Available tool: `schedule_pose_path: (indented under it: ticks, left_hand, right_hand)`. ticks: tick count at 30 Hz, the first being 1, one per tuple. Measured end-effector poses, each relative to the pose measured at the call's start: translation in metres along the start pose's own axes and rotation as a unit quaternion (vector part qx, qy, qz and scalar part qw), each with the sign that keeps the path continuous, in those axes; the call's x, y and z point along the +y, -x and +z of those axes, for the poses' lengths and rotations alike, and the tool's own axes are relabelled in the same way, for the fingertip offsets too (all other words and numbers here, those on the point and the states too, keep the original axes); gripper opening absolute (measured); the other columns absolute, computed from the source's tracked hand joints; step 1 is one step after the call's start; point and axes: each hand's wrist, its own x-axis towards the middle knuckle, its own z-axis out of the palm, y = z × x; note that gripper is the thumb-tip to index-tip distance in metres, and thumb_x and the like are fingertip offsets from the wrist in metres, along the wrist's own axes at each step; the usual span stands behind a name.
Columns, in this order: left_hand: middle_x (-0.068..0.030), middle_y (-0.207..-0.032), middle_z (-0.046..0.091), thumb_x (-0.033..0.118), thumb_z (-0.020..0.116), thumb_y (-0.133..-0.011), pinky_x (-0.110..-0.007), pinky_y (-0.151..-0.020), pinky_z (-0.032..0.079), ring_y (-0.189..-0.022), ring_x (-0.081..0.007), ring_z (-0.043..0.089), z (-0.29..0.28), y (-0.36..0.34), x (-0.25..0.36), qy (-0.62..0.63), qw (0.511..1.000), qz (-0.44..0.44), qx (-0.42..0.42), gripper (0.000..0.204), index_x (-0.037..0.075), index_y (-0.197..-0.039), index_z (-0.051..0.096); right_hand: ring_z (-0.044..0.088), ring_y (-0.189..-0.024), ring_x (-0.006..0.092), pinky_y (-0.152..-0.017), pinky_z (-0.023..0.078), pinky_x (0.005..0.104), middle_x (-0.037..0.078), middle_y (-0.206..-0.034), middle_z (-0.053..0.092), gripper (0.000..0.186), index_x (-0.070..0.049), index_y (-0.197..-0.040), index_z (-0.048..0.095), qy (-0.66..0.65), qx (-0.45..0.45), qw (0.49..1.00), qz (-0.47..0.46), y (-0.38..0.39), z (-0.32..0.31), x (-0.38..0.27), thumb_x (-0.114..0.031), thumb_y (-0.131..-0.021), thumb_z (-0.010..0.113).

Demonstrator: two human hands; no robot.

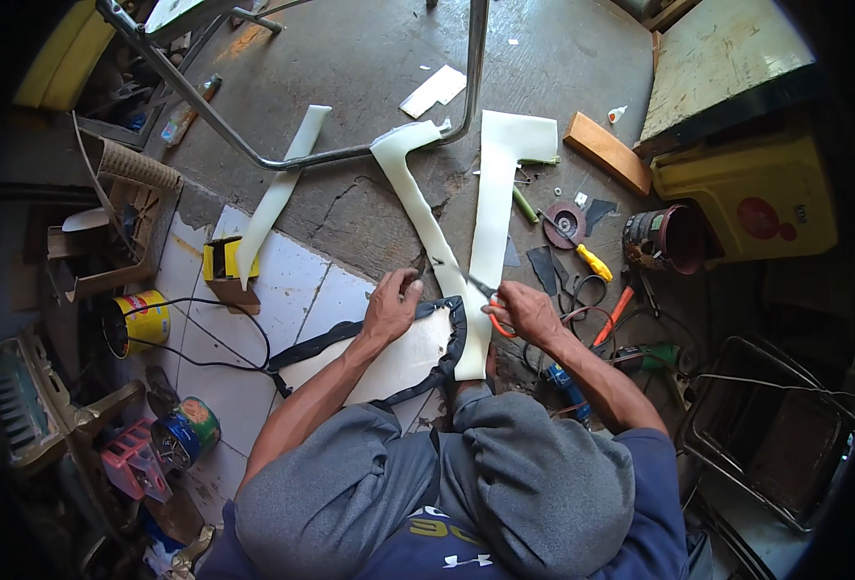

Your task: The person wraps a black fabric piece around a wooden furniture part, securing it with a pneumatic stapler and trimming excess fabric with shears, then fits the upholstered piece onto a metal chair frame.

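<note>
In my right hand [529, 314] is a pair of orange-handled scissors [499, 314], its blades pointing up and left at the edge of a white foam strip [413, 198]. My left hand [392, 307] is closed, fingertips pinched beside the strip; a small dark bit shows there, too small to name. Below the left wrist lies a pale board [403, 358] edged with gathered black fabric, like the underside of a seat pad. An L-shaped foam piece [495, 193] runs alongside, its lower end by my legs. Another narrow foam strip [278, 208] lies farther left.
A metal tube frame [224, 126] arches over the far floor. Rightward lie a wooden block [606, 153], a yellow-handled screwdriver [592, 261], a grinding disc [564, 224], a rusty can [674, 237] and a green power tool [645, 358]. A yellow can [142, 322] and cardboard box [123, 217] stand left.
</note>
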Motion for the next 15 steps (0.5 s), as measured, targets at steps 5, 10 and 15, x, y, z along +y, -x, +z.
schedule_pose_path:
  ticks: [5,10,15]
  left_hand:
    - [-0.0216,-0.107,0.073,0.036,0.071,-0.089,-0.042,-0.089,0.053,-0.099,-0.0334,0.07,-0.029,-0.008,0.012,-0.126,0.964,-0.031,-0.232,0.046,0.0,-0.119,0.07]
    - [-0.0058,-0.084,0.073,0.027,0.074,-0.09,-0.032,-0.075,0.053,-0.079,-0.0121,0.066,-0.09,-0.031,0.059,0.037,0.959,-0.063,-0.272,0.033,-0.001,-0.108,0.074]
    - [-0.004,-0.093,0.073,0.027,0.073,-0.096,-0.027,-0.074,0.053,-0.082,-0.0103,0.066,-0.142,-0.047,0.136,0.15,0.983,0.003,-0.101,0.031,-0.001,-0.108,0.073]
  right_hand:
    - [0.065,-0.069,0.0374,-0.063,0.051,0.0435,0.019,-0.077,0.063,0.043,-0.001,-0.093,0.057,-0.117,0.148,0.959,0.21,0.03,0.009,-0.024,-0.04,-0.093,0.075]
    - [0.066,-0.074,0.0157,-0.069,0.054,0.0335,0.01,-0.083,0.071,0.035,-0.001,-0.106,0.064,-0.237,0.106,0.917,0.301,0.032,-0.008,-0.066,-0.032,-0.095,0.074]
    - [0.066,-0.095,0.0147,-0.084,0.054,0.0308,0.005,-0.109,0.067,0.036,-0.003,-0.117,0.055,-0.55,0.095,0.818,0.141,-0.007,0.003,-0.091,-0.017,-0.093,0.077]
